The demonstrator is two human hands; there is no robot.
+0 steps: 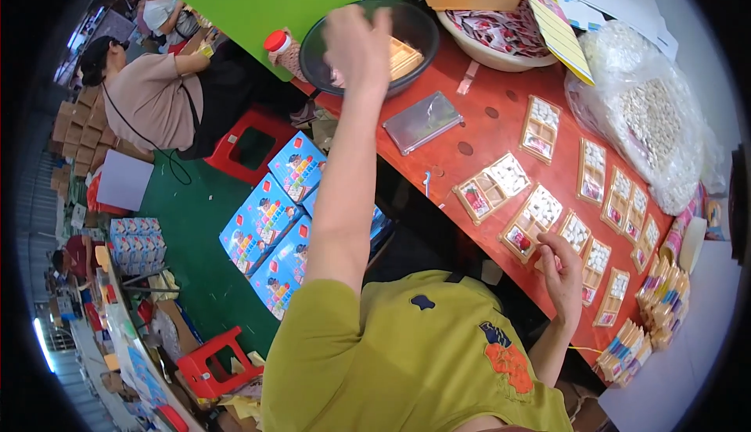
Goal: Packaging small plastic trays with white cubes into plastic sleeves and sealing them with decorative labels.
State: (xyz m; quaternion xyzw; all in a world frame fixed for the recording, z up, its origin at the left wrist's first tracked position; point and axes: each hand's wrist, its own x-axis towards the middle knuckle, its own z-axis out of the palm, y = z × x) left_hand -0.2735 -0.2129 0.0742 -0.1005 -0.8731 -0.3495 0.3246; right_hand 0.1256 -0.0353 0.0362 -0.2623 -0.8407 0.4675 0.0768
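My left hand point(358, 45) reaches over a black bowl point(428, 29); its fingers are smeared by motion, and whatever they touch is hidden. Inside the bowl lies an orange-yellow plastic tray point(404, 58). My right hand point(562, 272) hovers at the red table's near edge with curled fingers, beside small yellow compartment trays. What its fingers hold, if anything, is too small to make out. The closest trays, one point(532, 222) and another point(491, 188), have white pieces in some compartments and a red printed packet in another. Several similar trays point(592, 170) stand farther right.
A clear bag of white pieces point(657, 119) rests at the back right, near a white basin of packets point(501, 58). A clear flat case point(423, 122) and a red-lidded jar point(283, 50) are close to the bowl. Blue boxes point(262, 221) stand left; a co-worker point(152, 96) sits beyond.
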